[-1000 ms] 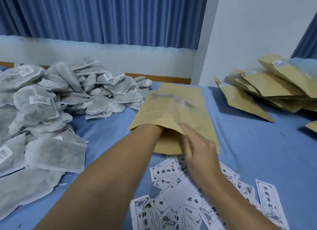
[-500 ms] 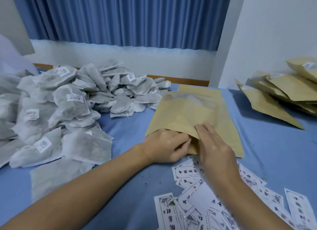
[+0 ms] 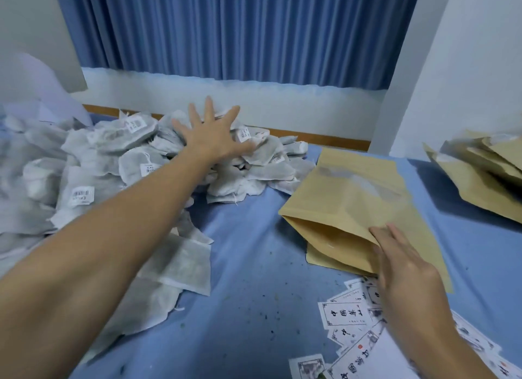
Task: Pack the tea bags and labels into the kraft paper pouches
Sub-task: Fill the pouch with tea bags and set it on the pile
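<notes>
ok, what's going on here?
A person is packing on a blue cloth. The left hand, fingers spread, reaches over the tea bag pile, gripping nothing yet. The right hand rests at the mouth of the open kraft pouch. Labels lie beside it; more pouches are stacked far right.

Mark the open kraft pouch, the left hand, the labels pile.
open kraft pouch [image 3: 347, 206]: head view, upper face.
left hand [image 3: 210, 141]: head view, back of the hand.
labels pile [image 3: 343, 315]: head view, one label's printed face.
</notes>
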`<state>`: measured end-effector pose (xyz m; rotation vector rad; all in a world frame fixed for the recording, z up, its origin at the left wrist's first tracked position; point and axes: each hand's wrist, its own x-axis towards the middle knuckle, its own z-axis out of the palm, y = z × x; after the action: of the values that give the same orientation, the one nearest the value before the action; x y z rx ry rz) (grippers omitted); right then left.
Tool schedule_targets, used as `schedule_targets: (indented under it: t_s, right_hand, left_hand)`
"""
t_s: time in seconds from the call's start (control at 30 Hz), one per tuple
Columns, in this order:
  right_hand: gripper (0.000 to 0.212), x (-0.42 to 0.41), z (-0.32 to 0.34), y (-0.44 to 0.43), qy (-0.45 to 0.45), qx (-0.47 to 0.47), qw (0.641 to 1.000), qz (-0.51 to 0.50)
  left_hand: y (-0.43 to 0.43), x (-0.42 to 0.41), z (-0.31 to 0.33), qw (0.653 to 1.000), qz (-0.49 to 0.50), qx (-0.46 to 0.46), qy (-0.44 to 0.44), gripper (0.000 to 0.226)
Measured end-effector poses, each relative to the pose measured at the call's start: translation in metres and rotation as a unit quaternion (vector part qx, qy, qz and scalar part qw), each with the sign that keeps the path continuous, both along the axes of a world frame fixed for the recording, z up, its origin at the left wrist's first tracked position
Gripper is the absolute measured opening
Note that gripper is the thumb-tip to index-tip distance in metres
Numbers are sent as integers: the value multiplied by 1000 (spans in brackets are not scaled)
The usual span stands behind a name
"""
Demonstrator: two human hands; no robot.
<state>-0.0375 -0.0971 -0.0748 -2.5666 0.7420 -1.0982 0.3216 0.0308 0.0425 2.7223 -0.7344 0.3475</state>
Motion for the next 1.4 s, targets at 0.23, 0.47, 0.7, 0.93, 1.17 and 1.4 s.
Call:
schedule_targets:
  t_s: [0.23,0.47,0.7,0.93,1.17,1.4]
  right_hand:
    - [46,1,2,-6,-21,5,1000,-18]
    - [41,2,0,-12,-2,26,999,-21]
    - [27,2,-3,-17,13,28,999,-15]
    - [26,1,0,-15,14,65,998,-3]
    - [24,1,-1,-17,25,83,996,1]
    - [27,-1,-2,-20,12,88,996,-7]
  left_hand:
    - [-8,32,-72,980,-22,198,21,99]
    - [-8,28,-62,970,-51,233,52,82]
    - [-5,-9,-62,979,-70,177,76,79]
    - [6,-67,-73,982,-109,139,73,76]
    - [16,-145,-80,978,-191,79,-5,74]
    - [24,-181,-94,963,-179,-197,33,28]
